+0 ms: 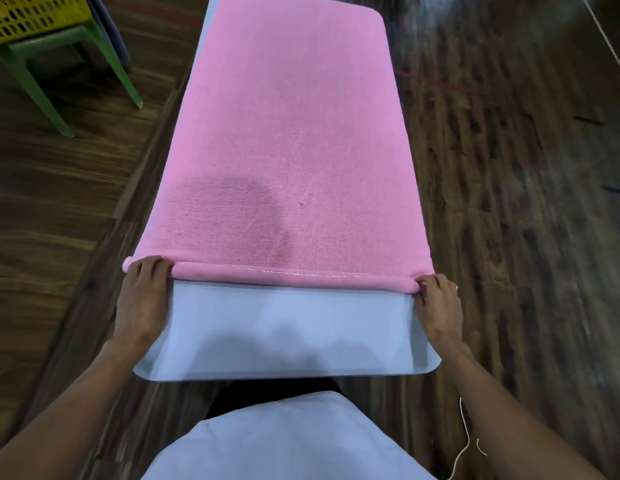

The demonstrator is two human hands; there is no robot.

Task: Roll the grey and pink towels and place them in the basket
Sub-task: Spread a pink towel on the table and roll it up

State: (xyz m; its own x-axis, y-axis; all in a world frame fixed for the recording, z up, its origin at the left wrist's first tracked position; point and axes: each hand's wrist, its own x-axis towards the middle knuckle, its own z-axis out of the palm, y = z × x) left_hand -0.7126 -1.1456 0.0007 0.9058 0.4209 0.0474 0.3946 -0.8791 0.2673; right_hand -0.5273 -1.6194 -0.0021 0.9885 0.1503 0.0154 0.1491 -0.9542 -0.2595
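Observation:
A pink towel (287, 133) lies spread flat along a long pale blue table (284, 330). Its near edge is turned over into a thin roll (294, 276) running across the table. My left hand (142, 299) grips the left end of that roll, fingers curled over it. At the roll's right end, my right hand (438, 303) pinches the towel at the table's edge. A yellow perforated basket (34, 15) stands at the far left on a green stool (69, 60). No grey towel is in view.
Dark wooden floor surrounds the table on both sides. A thin white cord (464, 441) hangs by my right forearm. Something dark leans behind the stool at the upper left. My white shirt fills the bottom of the view.

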